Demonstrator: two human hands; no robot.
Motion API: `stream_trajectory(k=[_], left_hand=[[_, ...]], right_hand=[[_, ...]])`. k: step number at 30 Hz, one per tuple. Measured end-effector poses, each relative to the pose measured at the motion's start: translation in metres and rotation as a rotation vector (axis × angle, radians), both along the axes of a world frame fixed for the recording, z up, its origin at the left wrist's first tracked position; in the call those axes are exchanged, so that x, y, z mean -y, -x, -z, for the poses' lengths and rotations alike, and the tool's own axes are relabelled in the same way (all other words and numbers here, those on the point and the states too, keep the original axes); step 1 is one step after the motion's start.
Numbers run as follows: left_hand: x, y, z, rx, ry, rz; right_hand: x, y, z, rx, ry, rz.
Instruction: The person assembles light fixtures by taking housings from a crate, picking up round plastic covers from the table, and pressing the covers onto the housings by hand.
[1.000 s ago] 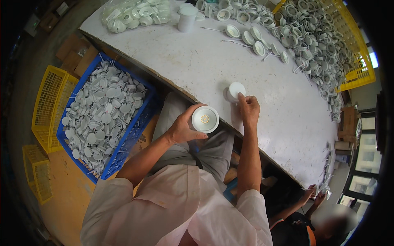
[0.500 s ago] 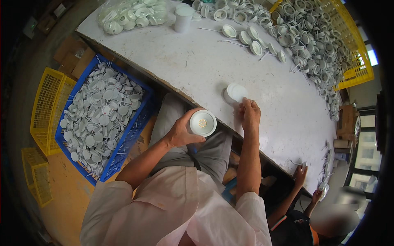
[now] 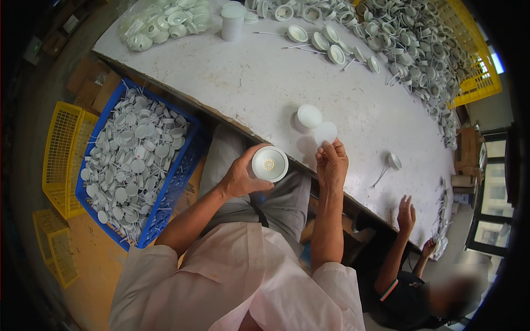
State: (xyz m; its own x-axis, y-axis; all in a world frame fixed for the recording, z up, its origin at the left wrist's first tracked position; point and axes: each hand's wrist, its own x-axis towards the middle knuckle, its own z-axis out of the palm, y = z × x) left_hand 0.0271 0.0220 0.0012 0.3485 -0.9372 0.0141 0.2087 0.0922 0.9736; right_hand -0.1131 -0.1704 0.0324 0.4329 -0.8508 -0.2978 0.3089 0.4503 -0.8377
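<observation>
Item: round white lamp housing (image 3: 270, 164), open face up, a small yellow cluster at its centre. It sits in my left hand (image 3: 241, 177), fingers curled round its rim and underside, just off the near edge of the white table (image 3: 259, 83), above my lap.

Item: thin white disc (image 3: 325, 133), pinched at its lower edge between thumb and fingertips of my right hand (image 3: 332, 164), which is otherwise closed. The disc is raised over the table's near edge, just beside a short stack of similar discs (image 3: 308, 117) standing on the table.

Handling, by my judgement: the housing looks like light, stiff moulded plastic with a smooth, perhaps slippery wall; best held round the rim, clear of the centre part, which may be delicate. The disc looks very light, thin and easy to smudge or drop; an edge grip suits it.

Other stock: blue crate (image 3: 184, 165) of white round parts with wires, left of the table at floor level; yellow crates (image 3: 57, 154) beyond it; a bagged lot of white parts (image 3: 160, 22) at the table's far left; a large heap of finished housings (image 3: 419, 49) along its far right.

Not determinable: what the yellow cluster is exactly; the housing's underside, covered by my palm; the disc's material. A second person's hand (image 3: 407, 212) shows below the table's right end; what it does is unclear.
</observation>
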Motion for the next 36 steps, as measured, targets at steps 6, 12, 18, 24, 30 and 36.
stream_trajectory(k=[6,12,18,24,30,36], left_hand=[[0.004,0.003,0.001,0.043,-0.012,0.031],[0.005,0.011,-0.003,-0.056,-0.042,-0.028],[0.006,0.012,-0.004,-0.050,-0.054,-0.024],[0.011,0.013,-0.003,-0.015,-0.057,-0.045],[0.016,0.019,-0.004,0.047,-0.062,-0.039],[0.016,0.019,-0.005,0.120,-0.099,-0.082]], right_hand=[[-0.013,0.009,0.000,-0.034,-0.063,-0.043],[-0.023,0.013,-0.001,-0.063,-0.108,-0.063],[-0.029,0.024,0.010,-0.003,-0.094,-0.082],[-0.053,0.030,0.005,-0.122,-0.018,-0.199],[-0.073,0.020,0.015,-0.237,0.051,-0.227],[-0.082,0.009,0.011,-0.295,0.097,-0.206]])
